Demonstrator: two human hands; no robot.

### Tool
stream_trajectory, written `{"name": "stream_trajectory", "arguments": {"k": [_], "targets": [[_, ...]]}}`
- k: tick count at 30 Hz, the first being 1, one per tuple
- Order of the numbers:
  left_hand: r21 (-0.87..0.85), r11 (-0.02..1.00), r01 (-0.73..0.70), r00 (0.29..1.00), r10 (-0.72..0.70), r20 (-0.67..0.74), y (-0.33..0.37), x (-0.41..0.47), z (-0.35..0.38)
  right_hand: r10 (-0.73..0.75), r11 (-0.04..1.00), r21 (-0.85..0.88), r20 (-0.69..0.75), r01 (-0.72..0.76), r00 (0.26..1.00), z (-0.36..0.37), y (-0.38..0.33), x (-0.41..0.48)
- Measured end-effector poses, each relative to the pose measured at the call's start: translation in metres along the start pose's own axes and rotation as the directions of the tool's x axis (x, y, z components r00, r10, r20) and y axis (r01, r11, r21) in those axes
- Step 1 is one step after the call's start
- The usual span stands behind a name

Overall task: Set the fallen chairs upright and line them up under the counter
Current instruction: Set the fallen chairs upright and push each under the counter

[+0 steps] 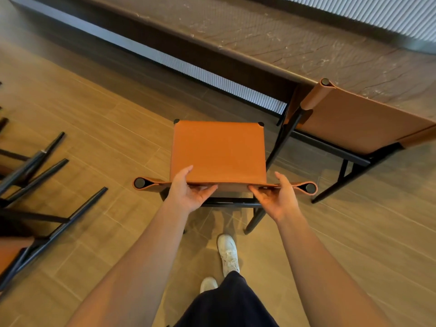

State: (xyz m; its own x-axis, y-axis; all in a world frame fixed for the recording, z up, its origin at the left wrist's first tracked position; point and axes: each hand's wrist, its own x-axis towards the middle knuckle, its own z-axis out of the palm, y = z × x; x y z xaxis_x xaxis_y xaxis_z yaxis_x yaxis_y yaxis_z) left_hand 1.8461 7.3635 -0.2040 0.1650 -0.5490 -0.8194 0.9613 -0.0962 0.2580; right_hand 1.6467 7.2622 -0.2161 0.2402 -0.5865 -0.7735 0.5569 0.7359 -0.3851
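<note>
An upright chair with an orange leather seat (218,149) and black metal legs stands on the floor just in front of me, a short way from the dark stone counter (306,43). My left hand (188,192) and my right hand (277,197) both grip the top edge of its orange backrest, thumbs on the seat side and fingers curled under. A second upright orange chair (354,119) stands to the right, its seat tucked under the counter. At the left edge a fallen chair (35,185) lies on its side with black legs pointing out.
The floor (94,114) is tan wood-look tile. A ribbed grey panel (212,79) runs along the counter's base. My white shoes (227,253) are directly behind the held chair. A gap under the counter lies to the left of the tucked chair.
</note>
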Motion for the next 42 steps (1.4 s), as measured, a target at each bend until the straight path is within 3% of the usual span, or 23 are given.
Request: {"name": "stream_trajectory", "arguments": {"k": [5,14,24,31,35,42], "targets": [[0.142,0.99,-0.009,0.979,0.038,-0.201,-0.005,0.002,-0.003,0.033,0.99,-0.137,-0.068,-0.042,0.997,0.012,0.005,-0.004],[0.256,0.966,0.02,0.966,0.047,-0.254,0.021,0.01,0.021,0.02,0.983,-0.181,-0.113,-0.04,0.993,0.033,-0.006,0.011],[0.188,0.982,-0.034,0.988,0.061,-0.143,0.083,0.022,0.087,0.013,0.976,-0.213,-0.175,-0.05,0.985,0.128,-0.058,0.037],[0.149,0.987,-0.053,0.971,0.086,-0.224,0.131,0.041,0.154,0.038,0.958,-0.272,-0.192,-0.091,0.981,0.194,-0.095,0.06],[0.224,0.973,-0.046,0.968,0.098,-0.23,0.159,0.052,0.186,0.01,0.963,-0.265,-0.177,-0.058,0.984,0.229,-0.112,0.076],[0.289,0.957,-0.001,0.986,0.05,-0.162,0.197,0.062,0.228,-0.03,0.897,-0.442,-0.114,-0.024,0.993,0.273,-0.142,0.101]]}}
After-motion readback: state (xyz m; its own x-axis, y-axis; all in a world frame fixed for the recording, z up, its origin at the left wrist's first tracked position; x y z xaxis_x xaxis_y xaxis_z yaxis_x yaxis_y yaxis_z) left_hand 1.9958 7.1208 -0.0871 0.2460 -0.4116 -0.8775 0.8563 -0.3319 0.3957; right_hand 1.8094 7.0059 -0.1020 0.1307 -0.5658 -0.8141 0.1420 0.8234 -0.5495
